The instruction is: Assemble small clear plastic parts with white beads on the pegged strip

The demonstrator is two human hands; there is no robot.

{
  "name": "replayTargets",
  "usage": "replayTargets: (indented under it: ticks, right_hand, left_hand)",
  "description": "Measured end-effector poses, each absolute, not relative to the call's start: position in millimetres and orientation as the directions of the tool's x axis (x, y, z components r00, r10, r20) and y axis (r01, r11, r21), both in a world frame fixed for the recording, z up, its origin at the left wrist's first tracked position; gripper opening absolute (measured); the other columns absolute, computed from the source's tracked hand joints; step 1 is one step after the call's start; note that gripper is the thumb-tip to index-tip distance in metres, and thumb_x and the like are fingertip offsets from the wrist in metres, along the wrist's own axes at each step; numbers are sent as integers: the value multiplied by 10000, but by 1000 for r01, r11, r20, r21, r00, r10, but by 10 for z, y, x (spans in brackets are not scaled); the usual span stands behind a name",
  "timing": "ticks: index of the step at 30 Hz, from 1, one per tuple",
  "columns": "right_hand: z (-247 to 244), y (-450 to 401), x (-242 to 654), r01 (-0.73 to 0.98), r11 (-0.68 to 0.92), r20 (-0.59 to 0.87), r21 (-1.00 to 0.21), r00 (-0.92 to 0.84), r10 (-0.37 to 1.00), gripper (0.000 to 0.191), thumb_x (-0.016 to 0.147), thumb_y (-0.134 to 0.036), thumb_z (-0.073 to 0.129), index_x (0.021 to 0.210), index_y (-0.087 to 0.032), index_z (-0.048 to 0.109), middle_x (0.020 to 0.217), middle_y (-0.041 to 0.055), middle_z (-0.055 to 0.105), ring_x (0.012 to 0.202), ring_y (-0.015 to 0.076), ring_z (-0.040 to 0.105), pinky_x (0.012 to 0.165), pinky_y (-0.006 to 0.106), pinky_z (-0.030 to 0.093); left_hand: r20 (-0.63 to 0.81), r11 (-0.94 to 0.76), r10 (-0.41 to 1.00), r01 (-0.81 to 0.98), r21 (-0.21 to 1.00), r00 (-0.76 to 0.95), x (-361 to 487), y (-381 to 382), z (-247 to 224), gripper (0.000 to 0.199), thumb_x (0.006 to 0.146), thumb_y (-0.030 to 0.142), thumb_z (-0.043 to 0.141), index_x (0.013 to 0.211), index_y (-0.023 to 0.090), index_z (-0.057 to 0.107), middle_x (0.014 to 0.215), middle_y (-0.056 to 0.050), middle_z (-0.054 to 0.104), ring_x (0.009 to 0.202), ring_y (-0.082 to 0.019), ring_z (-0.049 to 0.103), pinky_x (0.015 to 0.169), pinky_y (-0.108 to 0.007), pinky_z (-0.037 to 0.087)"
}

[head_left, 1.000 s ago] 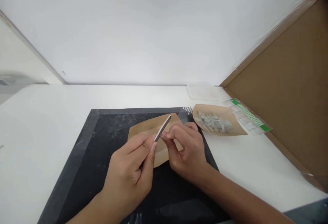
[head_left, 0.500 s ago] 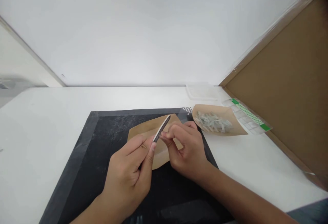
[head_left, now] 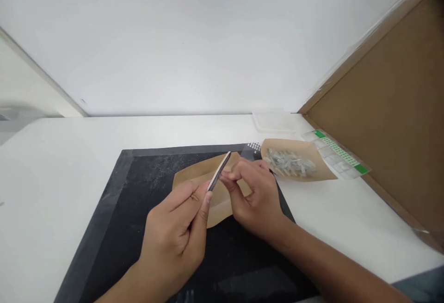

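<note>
My left hand (head_left: pixel 175 236) pinches the lower end of a thin flat strip (head_left: pixel 219 171), dark on its face with a white edge, between thumb and fingers. The strip slants up and to the right. My right hand (head_left: pixel 258 196) is closed in a pinch, its thumb and index fingertips against the strip's dark side. Anything between those fingertips is too small to make out. Below both hands lies a brown paper tray (head_left: pixel 194 170), partly covered by them, on a black mat (head_left: pixel 145 192).
To the right, another brown paper tray (head_left: pixel 324 171) holds several small clear pieces (head_left: pixel 289 162). Beside it lies a clear compartment case (head_left: pixel 342 152) with a green label. A translucent lid (head_left: pixel 274 122) rests near the wall, and a cardboard panel (head_left: pixel 388 108) stands at right.
My right fingertips have shifted slightly up and right along the strip. The left hand keeps its hold, and the camera view has moved a little.
</note>
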State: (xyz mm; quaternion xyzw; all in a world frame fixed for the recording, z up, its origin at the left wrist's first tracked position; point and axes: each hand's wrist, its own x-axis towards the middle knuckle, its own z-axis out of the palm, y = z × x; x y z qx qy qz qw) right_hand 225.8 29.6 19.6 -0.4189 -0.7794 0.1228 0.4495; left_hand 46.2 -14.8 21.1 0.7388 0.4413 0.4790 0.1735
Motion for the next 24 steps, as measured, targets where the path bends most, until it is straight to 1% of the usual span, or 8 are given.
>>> replayTargets:
  ticks: [3,6,10,12,14,18,21,24]
  right_hand:
    - [205,296,2259,540,625,585,-563,-274,763,284,958,-105,622,778,-208,429,704,-78,575,632,99,513,729,345,297]
    - [214,287,2255,560,620,604,-550,-247,758,283,955,-100,618,773,-207,430,698,-76,575,627,97,509,725,346,291]
    - [226,267,2238,554,615,549,-561,-307,777,278,941,-89,601,768,-209,420,715,-64,602,638,107,528,729,354,293]
    - [227,261,2234,569,607,558,-555,-287,779,278,944,-95,597,763,-211,421,705,-59,600,635,114,528,724,359,290]
    - [225,262,2235,584,601,582,-546,-251,774,286,952,-102,599,759,-213,419,700,-57,596,631,118,520,714,360,285]
    - [218,276,2242,556,618,579,-556,-274,768,285,953,-100,606,767,-212,422,699,-63,581,632,112,517,714,359,289]
    - [224,288,2242,575,609,615,-546,-219,758,275,961,-111,616,770,-211,445,697,-63,565,633,111,508,708,360,287]
    - [247,279,2242,544,621,601,-564,-246,761,278,966,-100,609,770,-211,447,683,-70,547,619,106,494,711,358,299]
  left_hand:
    - [563,-558,812,483,675,153,464,-144,215,302,1003,59,595,1219,171,774,928,-30,684,560,-62,528,811,-246,607]
    - [558,-551,817,487,678,147,464,-139,213,297,1006,66,592,1208,176,780,914,-30,690,552,-65,536,806,-254,616]
    - [578,-563,803,506,654,147,465,-139,214,283,998,67,597,1181,172,786,1030,-76,741,752,-124,676,790,-243,615]
    - [602,-579,785,521,628,147,470,-138,214,283,990,58,605,1180,166,785,1066,-86,750,849,-147,710,791,-234,611]
    - [621,-594,769,525,610,150,476,-136,211,293,983,44,609,1197,156,776,1090,-92,751,889,-152,722,817,-233,613]
    - [635,-619,752,516,592,175,474,-141,201,309,979,13,605,1212,149,758,1129,-99,745,964,-155,731,881,-229,614]
    - [641,-624,746,523,581,178,459,-172,188,324,974,-1,611,1229,149,743,1057,-83,729,943,-143,731,863,-212,617]
    - [651,-635,734,534,558,192,447,-198,182,349,970,-5,618,1265,148,724,1006,-69,710,976,-147,737,890,-207,617]
